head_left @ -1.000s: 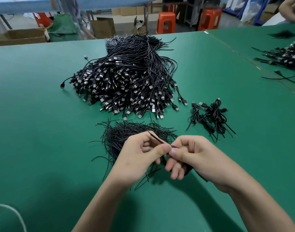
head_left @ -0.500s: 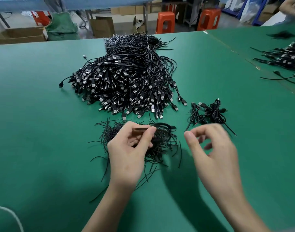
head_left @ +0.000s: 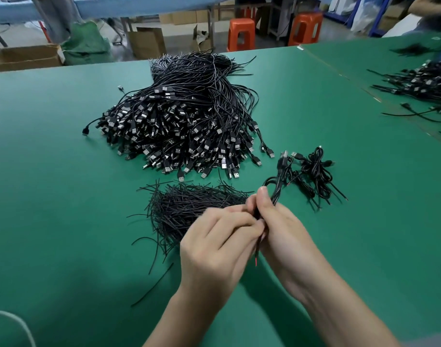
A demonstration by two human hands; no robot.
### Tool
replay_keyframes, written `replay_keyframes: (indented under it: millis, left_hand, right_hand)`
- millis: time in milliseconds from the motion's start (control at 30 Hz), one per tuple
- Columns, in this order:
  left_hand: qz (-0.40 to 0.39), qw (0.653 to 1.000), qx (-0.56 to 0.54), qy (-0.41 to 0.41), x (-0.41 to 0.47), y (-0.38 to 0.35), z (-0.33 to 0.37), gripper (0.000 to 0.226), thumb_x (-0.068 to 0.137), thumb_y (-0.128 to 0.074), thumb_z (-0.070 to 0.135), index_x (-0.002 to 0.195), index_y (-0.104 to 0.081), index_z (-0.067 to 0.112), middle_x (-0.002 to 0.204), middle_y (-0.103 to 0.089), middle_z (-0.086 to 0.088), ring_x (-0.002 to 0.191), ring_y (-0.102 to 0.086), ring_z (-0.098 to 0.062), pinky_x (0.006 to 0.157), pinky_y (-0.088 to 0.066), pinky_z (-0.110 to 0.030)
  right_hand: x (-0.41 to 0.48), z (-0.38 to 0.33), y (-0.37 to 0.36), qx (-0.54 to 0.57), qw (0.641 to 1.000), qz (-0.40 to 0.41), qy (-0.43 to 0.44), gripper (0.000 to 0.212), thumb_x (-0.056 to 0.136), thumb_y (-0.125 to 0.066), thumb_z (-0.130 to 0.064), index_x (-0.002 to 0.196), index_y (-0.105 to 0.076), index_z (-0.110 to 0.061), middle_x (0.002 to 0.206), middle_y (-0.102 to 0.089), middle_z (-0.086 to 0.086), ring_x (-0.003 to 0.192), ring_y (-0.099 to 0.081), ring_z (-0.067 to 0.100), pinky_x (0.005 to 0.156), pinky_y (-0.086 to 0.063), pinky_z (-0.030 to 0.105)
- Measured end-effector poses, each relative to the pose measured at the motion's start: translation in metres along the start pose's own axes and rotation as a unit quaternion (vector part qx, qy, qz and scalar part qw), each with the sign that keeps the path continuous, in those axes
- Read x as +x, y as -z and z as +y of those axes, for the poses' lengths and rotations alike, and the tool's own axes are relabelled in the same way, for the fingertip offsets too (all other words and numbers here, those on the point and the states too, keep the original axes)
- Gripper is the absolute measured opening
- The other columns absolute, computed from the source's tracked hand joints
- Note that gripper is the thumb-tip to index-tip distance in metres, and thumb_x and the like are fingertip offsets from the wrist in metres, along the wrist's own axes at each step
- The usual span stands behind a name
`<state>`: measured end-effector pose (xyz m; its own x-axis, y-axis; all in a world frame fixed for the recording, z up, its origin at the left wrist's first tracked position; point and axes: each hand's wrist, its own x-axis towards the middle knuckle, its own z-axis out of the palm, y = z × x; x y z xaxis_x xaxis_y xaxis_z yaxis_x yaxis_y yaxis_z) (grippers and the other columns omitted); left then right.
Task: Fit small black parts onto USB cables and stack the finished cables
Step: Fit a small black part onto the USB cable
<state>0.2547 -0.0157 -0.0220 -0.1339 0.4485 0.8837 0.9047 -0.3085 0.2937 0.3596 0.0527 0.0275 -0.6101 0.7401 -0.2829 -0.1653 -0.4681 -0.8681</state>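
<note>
Right hand [head_left: 280, 230] back around cable [head_left: 279, 177]

- Bare forearms in from the lower edge, converging at centre.
- Left hand [head_left: 218, 237]: back turned up, fingers curled, tips pinching in at a thin cable [head_left: 277, 189].
- Right hand [head_left: 283, 230]: upright, thumb raised (tip highest of all), fingers wrapped round the same cable.
- Hands touching, left fingertips against right fingers.

Black cables [head_left: 179, 126], green table [head_left: 51, 171], orange stools [head_left: 240, 33].
</note>
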Motion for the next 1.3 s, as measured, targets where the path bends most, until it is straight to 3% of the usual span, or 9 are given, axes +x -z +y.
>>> replay_keyframes:
  millis: [100, 200, 300, 400, 567, 733, 833, 933, 1300]
  left_hand:
    - [-0.066, 0.997, 0.031, 0.005, 0.001, 0.010, -0.011, 0.015, 0.097, -0.073, 0.012, 0.106, -0.082, 0.019, 0.118, -0.068, 0.001, 0.096, -0.062, -0.023, 0.079, -0.052, -0.041]
    - [-0.058, 0.984, -0.050, 0.160, 0.009, 0.020, -0.013, 0.024, 0.101, -0.063, 0.016, 0.121, -0.075, 0.022, 0.120, -0.064, 0.006, 0.109, -0.063, -0.017, 0.089, -0.049, -0.028]
    - [-0.126, 0.901, -0.196, 0.365, 0.029, 0.019, -0.003, 0.034, 0.098, -0.055, 0.047, 0.130, -0.064, 0.042, 0.122, -0.070, 0.018, 0.117, -0.065, -0.005, 0.092, -0.049, -0.015]
    - [-0.153, 0.839, -0.298, 0.429, 0.040, 0.010, 0.005, 0.024, 0.086, -0.064, 0.053, 0.107, -0.075, 0.046, 0.115, -0.077, 0.007, 0.109, -0.070, -0.006, 0.099, -0.055, -0.030]
    - [-0.097, 0.812, -0.324, 0.476, 0.036, 0.000, 0.009, 0.028, 0.090, -0.069, 0.033, 0.114, -0.079, 0.022, 0.107, -0.079, 0.012, 0.108, -0.073, -0.007, 0.093, -0.056, -0.021]
    - [-0.078, 0.779, -0.378, 0.494, 0.034, -0.003, 0.009, 0.024, 0.091, -0.071, 0.035, 0.104, -0.083, 0.019, 0.104, -0.080, 0.003, 0.105, -0.073, -0.011, 0.093, -0.055, -0.024]
    - [-0.087, 0.753, -0.416, 0.502, 0.037, 0.000, 0.006, 0.019, 0.089, -0.069, 0.035, 0.086, -0.083, 0.022, 0.087, -0.077, 0.005, 0.083, -0.071, -0.007, 0.076, -0.055, -0.022]
    - [-0.111, 0.717, -0.466, 0.507, 0.040, 0.005, 0.004, 0.023, 0.093, -0.067, 0.030, 0.103, -0.082, 0.016, 0.084, -0.070, -0.013, 0.058, -0.068, -0.016, 0.057, -0.058, -0.032]
    - [-0.154, 0.755, -0.443, 0.458, 0.045, 0.011, -0.018, 0.015, 0.085, -0.077, 0.040, 0.093, -0.081, 0.027, 0.071, -0.068, 0.006, 0.064, -0.065, -0.007, 0.066, -0.057, -0.020]
  right_hand:
    - [0.008, -0.004, 0.006, -0.149, 0.979, 0.074, 0.119, 0.043, 0.107, -0.042, -0.037, 0.073, -0.060, -0.016, 0.068, -0.065, 0.006, 0.060, -0.065, 0.020, 0.060, -0.055, 0.031]
    - [0.012, -0.005, 0.012, -0.295, 0.933, 0.082, 0.187, 0.037, 0.108, -0.040, -0.034, 0.076, -0.047, -0.018, 0.053, -0.051, -0.003, 0.042, -0.055, 0.015, 0.048, -0.046, 0.028]
    - [0.012, 0.003, 0.009, -0.434, 0.872, 0.057, 0.217, 0.024, 0.107, -0.043, -0.035, 0.086, -0.054, -0.032, 0.070, -0.064, -0.019, 0.060, -0.058, 0.005, 0.060, -0.048, 0.025]
    - [0.008, 0.009, 0.002, -0.518, 0.830, 0.032, 0.204, 0.027, 0.107, -0.032, -0.037, 0.114, -0.056, -0.025, 0.097, -0.074, -0.001, 0.089, -0.068, 0.027, 0.076, -0.054, 0.045]
    - [0.004, 0.011, 0.006, -0.597, 0.773, 0.051, 0.208, 0.025, 0.106, -0.028, -0.036, 0.085, -0.040, -0.030, 0.075, -0.062, -0.002, 0.069, -0.058, 0.029, 0.057, -0.044, 0.042]
    - [0.006, 0.006, 0.020, -0.497, 0.850, -0.039, 0.169, 0.014, 0.104, -0.043, -0.045, 0.107, -0.054, -0.036, 0.095, -0.069, -0.018, 0.086, -0.064, 0.005, 0.077, -0.053, 0.035]
    - [0.004, 0.001, 0.028, -0.387, 0.903, -0.157, 0.104, 0.017, 0.103, -0.053, -0.036, 0.119, -0.052, -0.040, 0.082, -0.056, -0.024, 0.072, -0.052, -0.002, 0.067, -0.045, 0.019]
    - [0.001, -0.004, 0.032, -0.154, 0.969, -0.193, 0.013, 0.032, 0.099, -0.049, -0.040, 0.119, -0.059, -0.016, 0.077, -0.047, -0.007, 0.063, -0.038, 0.012, 0.054, -0.041, 0.027]
    - [0.002, -0.001, 0.018, -0.048, 0.977, -0.207, -0.001, 0.034, 0.105, -0.043, -0.042, 0.078, -0.049, -0.022, 0.068, -0.037, -0.002, 0.048, -0.034, 0.012, 0.047, -0.033, 0.022]
